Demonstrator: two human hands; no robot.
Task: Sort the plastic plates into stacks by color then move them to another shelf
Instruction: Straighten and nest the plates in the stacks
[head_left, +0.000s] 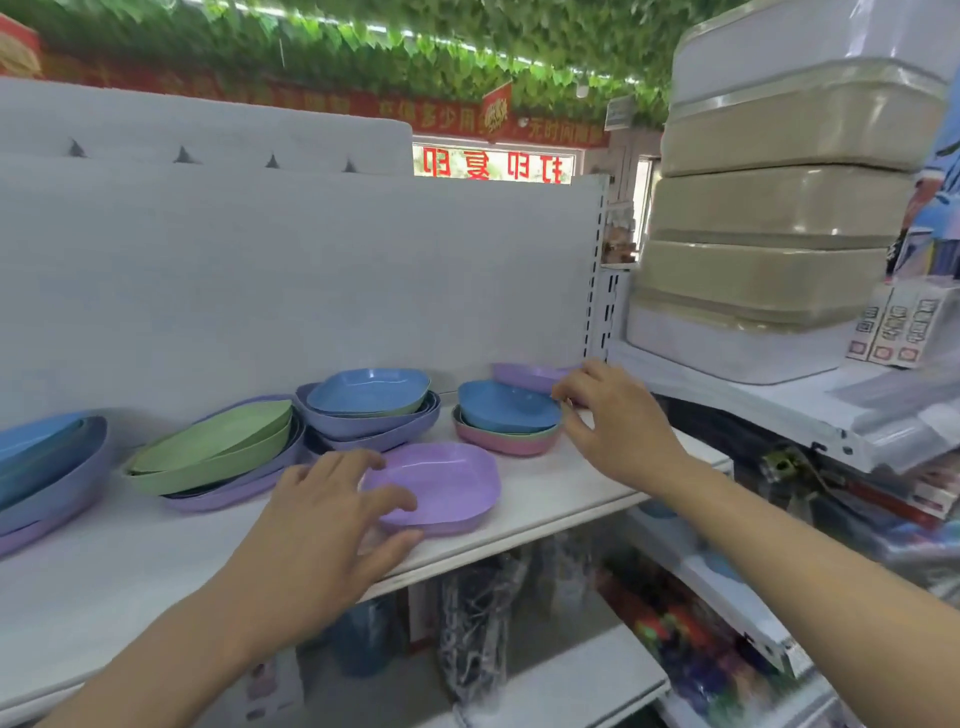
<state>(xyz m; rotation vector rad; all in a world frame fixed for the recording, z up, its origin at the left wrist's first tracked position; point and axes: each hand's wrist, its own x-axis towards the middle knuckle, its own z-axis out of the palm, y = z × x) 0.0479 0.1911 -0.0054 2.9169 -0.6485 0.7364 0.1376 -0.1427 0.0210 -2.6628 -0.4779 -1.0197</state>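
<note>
A lone purple plate (441, 486) lies near the front edge of the white shelf (561, 493). My left hand (332, 514) hovers at its left rim with fingers spread, thumb close to the plate's front edge. Behind it stands a small stack with a blue plate (506, 405) on top of green and pink ones. My right hand (618, 415) reaches to that stack's right side, fingers loosely bent, holding nothing. Another purple plate (530, 374) sits behind the stack. Further left are a blue-topped stack (369, 397), leaning green plates (213, 441), and blue and purple plates (47, 467).
A white back panel (311, 270) closes the shelf behind the plates. To the right, a higher shelf (779, 410) carries stacked beige and white lidded containers (779, 208) and small boxes (893, 327). Below are lower shelves with packaged goods.
</note>
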